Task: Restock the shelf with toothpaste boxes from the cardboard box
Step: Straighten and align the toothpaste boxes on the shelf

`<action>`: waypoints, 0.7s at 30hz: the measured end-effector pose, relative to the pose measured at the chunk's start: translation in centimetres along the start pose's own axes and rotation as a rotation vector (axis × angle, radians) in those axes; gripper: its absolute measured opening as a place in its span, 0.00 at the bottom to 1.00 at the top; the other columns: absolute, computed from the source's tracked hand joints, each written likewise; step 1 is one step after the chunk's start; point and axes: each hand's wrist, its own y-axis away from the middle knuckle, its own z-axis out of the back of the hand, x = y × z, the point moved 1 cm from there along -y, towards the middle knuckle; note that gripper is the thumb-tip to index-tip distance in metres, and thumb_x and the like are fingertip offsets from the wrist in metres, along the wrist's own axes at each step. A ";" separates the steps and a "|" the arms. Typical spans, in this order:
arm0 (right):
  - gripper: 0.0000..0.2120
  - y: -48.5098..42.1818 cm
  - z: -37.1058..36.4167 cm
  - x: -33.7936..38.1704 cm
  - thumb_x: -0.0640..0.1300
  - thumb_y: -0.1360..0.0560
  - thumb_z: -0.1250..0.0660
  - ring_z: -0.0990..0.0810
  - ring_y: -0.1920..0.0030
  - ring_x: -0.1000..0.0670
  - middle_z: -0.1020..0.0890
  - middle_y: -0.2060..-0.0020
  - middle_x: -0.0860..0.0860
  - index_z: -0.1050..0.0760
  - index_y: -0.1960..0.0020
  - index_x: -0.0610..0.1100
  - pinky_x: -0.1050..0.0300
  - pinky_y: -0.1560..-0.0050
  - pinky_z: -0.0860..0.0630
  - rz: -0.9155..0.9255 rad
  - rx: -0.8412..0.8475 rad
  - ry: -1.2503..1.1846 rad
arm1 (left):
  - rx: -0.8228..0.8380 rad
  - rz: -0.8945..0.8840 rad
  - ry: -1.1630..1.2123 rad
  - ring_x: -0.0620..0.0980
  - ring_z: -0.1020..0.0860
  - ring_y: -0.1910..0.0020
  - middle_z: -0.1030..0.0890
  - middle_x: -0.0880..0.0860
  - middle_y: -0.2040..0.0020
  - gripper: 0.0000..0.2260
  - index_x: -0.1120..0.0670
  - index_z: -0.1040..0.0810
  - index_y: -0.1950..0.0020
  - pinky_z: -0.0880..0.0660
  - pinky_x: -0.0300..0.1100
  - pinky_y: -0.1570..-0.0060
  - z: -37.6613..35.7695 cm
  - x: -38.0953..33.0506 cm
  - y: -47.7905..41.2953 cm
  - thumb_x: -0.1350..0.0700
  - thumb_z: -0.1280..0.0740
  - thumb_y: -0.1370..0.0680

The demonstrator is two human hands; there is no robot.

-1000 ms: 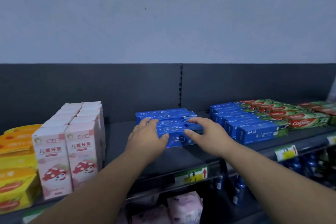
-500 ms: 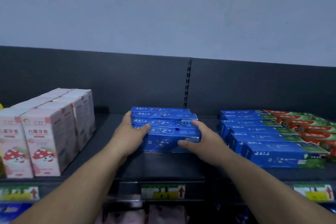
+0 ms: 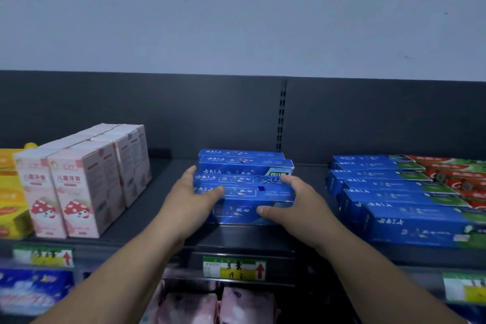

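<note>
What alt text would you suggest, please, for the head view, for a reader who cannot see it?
A left hand and a right hand grip a cluster of blue toothpaste boxes from either end on a dark shelf. Pink boxes stand to its left; rows of blue and red-green boxes lie to its right.

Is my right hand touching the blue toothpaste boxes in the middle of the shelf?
Touching. The head view shows the right hand gripping the right end of the blue toothpaste boxes, thumb pressed on the front face, fingers over the top.
</note>
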 end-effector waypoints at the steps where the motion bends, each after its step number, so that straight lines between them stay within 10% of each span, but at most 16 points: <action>1: 0.42 0.3 0.0 0.1 0.56 0.34 0.23 0.31 0.34 0.55 0.35 0.29 0.55 0.38 0.26 0.55 0.59 0.35 0.33 0.006 0.008 0.017 | 0.001 -0.009 -0.063 0.43 0.24 0.46 0.26 0.41 0.42 0.32 0.47 0.39 0.25 0.32 0.38 0.43 0.2 0.1 0.3 0.49 0.29 0.26; 4: 0.43 1.3 -0.1 0.6 0.57 0.35 0.23 0.31 0.35 0.55 0.36 0.29 0.54 0.40 0.25 0.55 0.60 0.38 0.33 0.011 0.035 0.047 | -0.006 -0.018 -0.184 0.49 0.32 0.31 0.34 0.49 0.27 0.37 0.47 0.42 0.24 0.35 0.47 0.31 0.7 0.4 0.9 0.44 0.28 0.28; 21: 0.53 1.5 0.1 1.3 0.74 0.37 0.33 0.47 0.23 0.53 0.44 0.23 0.56 0.52 0.22 0.55 0.44 0.24 0.48 0.168 0.126 0.449 | 0.084 -0.108 -0.735 0.55 0.38 0.26 0.38 0.51 0.24 0.35 0.44 0.38 0.25 0.38 0.52 0.29 1.3 -0.5 -0.9 0.28 0.43 0.28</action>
